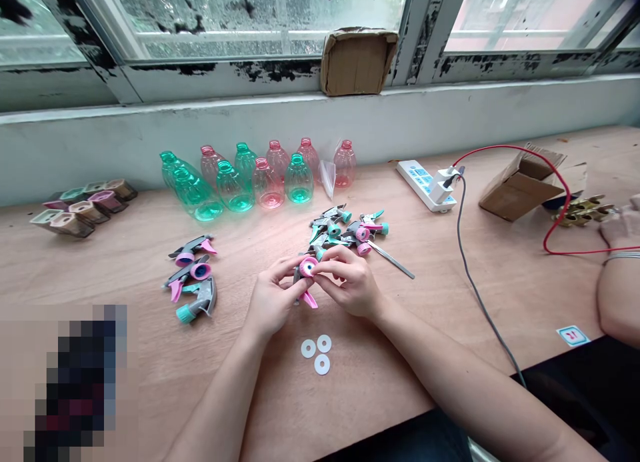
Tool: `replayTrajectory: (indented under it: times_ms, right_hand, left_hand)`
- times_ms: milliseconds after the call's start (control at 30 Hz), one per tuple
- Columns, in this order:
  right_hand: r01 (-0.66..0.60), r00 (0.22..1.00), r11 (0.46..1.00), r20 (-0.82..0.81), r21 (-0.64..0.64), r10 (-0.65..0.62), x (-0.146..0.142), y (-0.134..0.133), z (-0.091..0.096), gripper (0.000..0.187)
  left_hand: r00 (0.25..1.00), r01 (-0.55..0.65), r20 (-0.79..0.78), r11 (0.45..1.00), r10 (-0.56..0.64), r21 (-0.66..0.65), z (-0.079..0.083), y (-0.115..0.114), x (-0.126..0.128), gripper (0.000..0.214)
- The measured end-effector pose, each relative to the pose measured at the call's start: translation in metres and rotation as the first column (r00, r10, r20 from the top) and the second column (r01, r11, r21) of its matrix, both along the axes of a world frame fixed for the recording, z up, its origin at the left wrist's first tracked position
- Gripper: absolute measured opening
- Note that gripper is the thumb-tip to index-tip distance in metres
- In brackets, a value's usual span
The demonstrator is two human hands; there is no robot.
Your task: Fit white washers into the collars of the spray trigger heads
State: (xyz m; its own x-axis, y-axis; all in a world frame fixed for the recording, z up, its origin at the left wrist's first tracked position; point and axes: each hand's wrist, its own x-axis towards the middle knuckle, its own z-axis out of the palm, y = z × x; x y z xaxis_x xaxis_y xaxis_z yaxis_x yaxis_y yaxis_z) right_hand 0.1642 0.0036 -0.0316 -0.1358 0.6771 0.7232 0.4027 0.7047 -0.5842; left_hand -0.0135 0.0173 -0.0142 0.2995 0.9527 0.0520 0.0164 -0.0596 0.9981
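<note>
1. We find a gray plastic trigger spray head with a pink round collar [305, 265] raised just above the tabletop [250, 242], its pink trigger hanging down and a pale ring showing inside the collar.
2. The left hand [273, 295] pinches it between thumb and fingers; the right hand [353, 282] brings its fingertips almost together at the collar's rim. Whether they grip the ring or merely press it, we cannot tell.
3. Partway along, we judge: three flat, smooth white discs with center holes [323, 364] lie loose nearer us, apparently unused.
4. To the left, three gray spray heads with pink or teal collars [201, 271] sit apart, perhaps finished; their insides are too small for us to read.
5. Beyond the hands, a jumbled heap of pink and teal spray heads [334, 230] appears to await its turn, beside a slim silver metal tool [395, 261].
6. Farther back, we count ten rounded, see-through green and red plastic bottles [271, 185], open-necked and with no spray head fitted, on fine-grained wood.
</note>
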Motion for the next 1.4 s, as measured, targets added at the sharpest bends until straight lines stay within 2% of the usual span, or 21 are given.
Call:
replayTrajectory:
  times_ms: [167,333,667,767,867,1000,1067,1133,1167,1200,1267,1333,1400]
  right_hand:
    - [0.003,1.0,1.0,0.015,0.022,-0.004,0.0,0.0,-0.002,0.014]
    - [0.012,1.0,1.0,0.015,-0.019,-0.012,0.001,0.001,-0.004,0.013]
    - [-0.013,1.0,0.999,-0.001,-0.039,0.013,0.0,0.002,-0.003,0.01]
    - [-0.008,1.0,0.997,0.012,-0.071,0.009,0.0,0.001,-0.003,0.02]
    - [-0.026,0.998,0.991,0.045,-0.128,0.032,0.0,0.0,-0.003,0.044]
    - [-0.028,0.992,0.988,0.114,-0.153,0.046,0.003,0.004,-0.002,0.031]
    - [0.024,0.992,0.992,0.124,-0.125,-0.009,0.013,0.009,0.001,0.029]
    - [0.177,0.982,0.979,0.091,-0.104,-0.168,0.03,0.018,0.005,0.03]
    - [0.307,0.952,0.946,0.044,-0.101,-0.304,0.04,0.022,0.007,0.032]
    - [0.427,0.903,0.896,0.014,-0.122,-0.429,0.05,0.026,0.009,0.034]
    - [0.573,0.816,0.798,0.037,-0.185,-0.577,0.068,0.034,0.009,0.036]
    - [0.643,0.764,0.732,0.116,-0.225,-0.635,0.08,0.039,0.007,0.035]
    - [0.671,0.741,0.703,0.191,-0.236,-0.644,0.084,0.042,0.002,0.034]
  left_hand:
    - [1.0,-0.007,-0.018,1.0,0.007,0.005,0.001,0.0,0.0,0.039]
    - [1.0,0.002,-0.017,1.0,-0.002,-0.001,0.0,0.0,0.0,0.044]
    - [0.998,0.008,-0.055,0.998,-0.004,0.068,-0.008,0.004,-0.004,0.036]
    - [0.995,-0.007,-0.103,0.999,0.013,0.054,-0.006,0.003,-0.003,0.042]
    - [0.977,-0.039,-0.204,0.992,0.063,0.121,-0.003,0.0,-0.002,0.053]
    - [0.964,0.004,-0.259,0.975,0.055,0.221,-0.003,-0.002,-0.001,0.054]
    - [0.969,-0.001,-0.24,0.971,0.06,0.238,-0.003,0.001,-0.003,0.049]
    - [0.953,-0.071,-0.259,0.947,0.157,0.313,0.0,0.005,-0.009,0.044]
    - [0.922,-0.122,-0.298,0.917,0.246,0.379,0.002,0.007,-0.013,0.041]
    - [0.86,-0.177,-0.36,0.872,0.362,0.455,0.005,0.009,-0.017,0.038]
    - [0.636,-0.245,-0.484,0.752,0.601,0.612,0.013,0.011,-0.026,0.033]
    - [0.388,-0.274,-0.538,0.651,0.748,0.708,0.022,0.01,-0.035,0.032]
    - [0.224,-0.314,-0.559,0.602,0.799,0.734,0.03,0.008,-0.044,0.033]
